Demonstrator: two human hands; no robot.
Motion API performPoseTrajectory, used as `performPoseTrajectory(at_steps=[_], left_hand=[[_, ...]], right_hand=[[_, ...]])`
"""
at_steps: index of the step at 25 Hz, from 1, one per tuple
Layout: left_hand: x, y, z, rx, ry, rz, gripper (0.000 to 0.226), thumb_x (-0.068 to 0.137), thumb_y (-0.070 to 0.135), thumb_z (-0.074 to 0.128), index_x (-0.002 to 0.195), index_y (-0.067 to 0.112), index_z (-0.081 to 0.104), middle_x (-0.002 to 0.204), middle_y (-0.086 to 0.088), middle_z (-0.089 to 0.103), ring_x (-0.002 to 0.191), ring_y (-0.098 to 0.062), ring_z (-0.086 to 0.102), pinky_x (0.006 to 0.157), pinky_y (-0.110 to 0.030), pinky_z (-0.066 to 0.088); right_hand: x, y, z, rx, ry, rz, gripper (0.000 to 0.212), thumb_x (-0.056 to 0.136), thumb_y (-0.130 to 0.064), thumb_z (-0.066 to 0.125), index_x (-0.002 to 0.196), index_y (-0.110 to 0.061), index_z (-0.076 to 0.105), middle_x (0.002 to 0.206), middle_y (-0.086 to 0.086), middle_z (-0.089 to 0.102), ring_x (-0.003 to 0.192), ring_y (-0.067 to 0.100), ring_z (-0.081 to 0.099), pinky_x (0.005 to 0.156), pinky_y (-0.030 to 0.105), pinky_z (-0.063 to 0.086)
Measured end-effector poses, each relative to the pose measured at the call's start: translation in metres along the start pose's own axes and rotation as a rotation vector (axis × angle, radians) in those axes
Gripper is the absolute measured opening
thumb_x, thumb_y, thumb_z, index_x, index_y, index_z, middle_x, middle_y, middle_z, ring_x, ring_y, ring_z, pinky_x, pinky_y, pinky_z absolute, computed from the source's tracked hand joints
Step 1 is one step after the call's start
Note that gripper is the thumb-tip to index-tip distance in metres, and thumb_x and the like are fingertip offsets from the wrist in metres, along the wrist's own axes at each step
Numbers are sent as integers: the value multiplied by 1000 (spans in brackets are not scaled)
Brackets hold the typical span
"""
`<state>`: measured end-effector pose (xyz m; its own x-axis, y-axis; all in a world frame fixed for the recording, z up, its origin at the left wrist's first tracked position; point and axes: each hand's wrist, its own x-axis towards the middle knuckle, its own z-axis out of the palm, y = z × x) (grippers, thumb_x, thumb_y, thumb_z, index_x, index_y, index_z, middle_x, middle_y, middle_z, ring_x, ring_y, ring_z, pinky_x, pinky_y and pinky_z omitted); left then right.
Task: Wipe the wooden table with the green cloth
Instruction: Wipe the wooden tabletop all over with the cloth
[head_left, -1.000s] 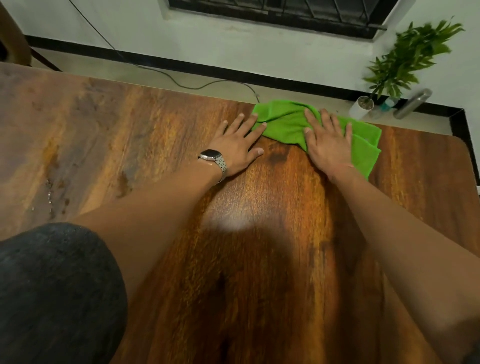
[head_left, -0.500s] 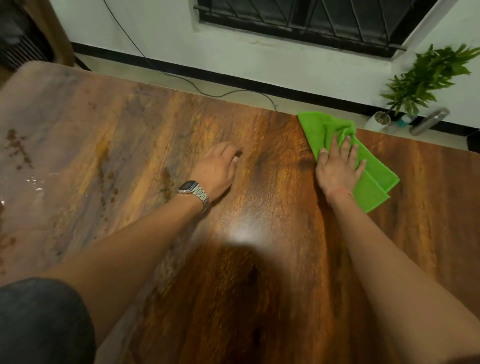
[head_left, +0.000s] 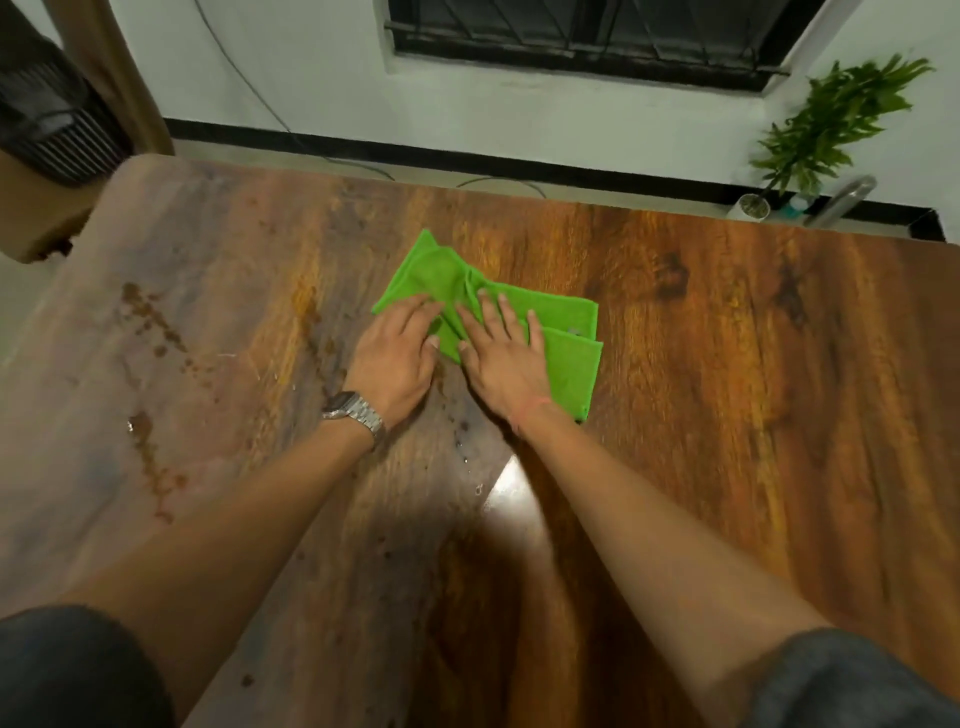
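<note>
A folded green cloth (head_left: 563, 340) lies flat near the middle of the wooden table (head_left: 727, 395). My right hand (head_left: 506, 364) presses palm-down on the cloth with its fingers spread. My left hand (head_left: 397, 353), with a metal watch on the wrist, rests beside it, its fingertips on the cloth's left part. Brown stains and wet drops (head_left: 150, 317) mark the dull left part of the table. The right part looks darker and glossy.
A potted green plant (head_left: 821, 130) and a metal bottle (head_left: 841, 200) stand on the floor beyond the table's far right corner. A cable (head_left: 358, 166) runs along the floor by the wall. A dark ribbed appliance (head_left: 47, 130) is at far left.
The cloth has slid left from the table's far right area toward the middle under my right hand. My left hand has come back onto the cloth's left edge.
</note>
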<state>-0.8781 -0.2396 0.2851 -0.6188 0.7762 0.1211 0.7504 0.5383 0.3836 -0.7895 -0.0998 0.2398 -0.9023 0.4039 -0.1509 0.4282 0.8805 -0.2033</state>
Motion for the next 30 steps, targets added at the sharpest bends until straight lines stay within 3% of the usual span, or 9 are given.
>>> performPoseTrajectory(at_steps=[4, 6, 9, 13, 19, 25, 30], left_hand=[[-35, -2, 7, 62, -206, 72, 48, 97, 29, 45, 143, 13, 41, 150, -11, 38, 140, -30, 31, 116, -44, 25], [-53, 11, 18, 73, -263, 119, 50, 98, 36, 41, 143, 15, 40, 151, -6, 37, 141, -28, 29, 112, -46, 30], [-69, 48, 39, 44, -306, 137, 52, 96, 44, 36, 143, 21, 38, 153, 1, 35, 139, -24, 30, 101, -45, 40], [-87, 103, 64, 60, -331, 175, 51, 94, 43, 38, 142, 27, 36, 153, 4, 34, 133, -23, 34, 88, -42, 42], [-142, 107, 63, 94, -280, 154, 51, 93, 41, 39, 142, 29, 37, 149, 6, 38, 123, -22, 42, 81, -39, 41], [-207, 80, 36, 182, -231, -72, 51, 90, 36, 46, 140, 27, 42, 148, 3, 41, 125, -29, 43, 85, -43, 40], [-285, 88, 18, 170, -235, -248, 51, 90, 35, 47, 139, 24, 43, 148, 1, 40, 127, -29, 40, 90, -45, 39]], right_hand=[[-72, -20, 10, -50, -23, -94, 53, 103, -44, 28, 154, -30, 24, 164, 0, 18, 152, 22, 11, 121, 52, 8], [-105, -12, 13, -76, -42, -102, 53, 102, -44, 25, 152, -28, 30, 163, 0, 20, 152, 22, 13, 121, 53, 10], [-146, 20, 10, -114, -47, -16, 56, 100, -48, 19, 154, -31, 26, 164, -2, 18, 152, 20, 11, 121, 53, 12], [-194, 53, 7, -108, -44, 143, 57, 100, -49, 14, 155, -33, 17, 165, -3, 12, 152, 20, 6, 122, 51, 8], [-238, 26, 21, -68, -32, 189, 56, 101, -48, 15, 155, -32, 18, 165, -1, 10, 152, 21, 5, 122, 51, 9], [-255, -35, 38, -59, -59, 9, 53, 101, -42, 30, 153, -29, 28, 163, 2, 20, 151, 24, 14, 121, 52, 10], [-301, -59, 49, -81, -114, -188, 54, 102, -42, 29, 154, -31, 23, 165, 0, 13, 152, 24, 10, 121, 52, 6]])
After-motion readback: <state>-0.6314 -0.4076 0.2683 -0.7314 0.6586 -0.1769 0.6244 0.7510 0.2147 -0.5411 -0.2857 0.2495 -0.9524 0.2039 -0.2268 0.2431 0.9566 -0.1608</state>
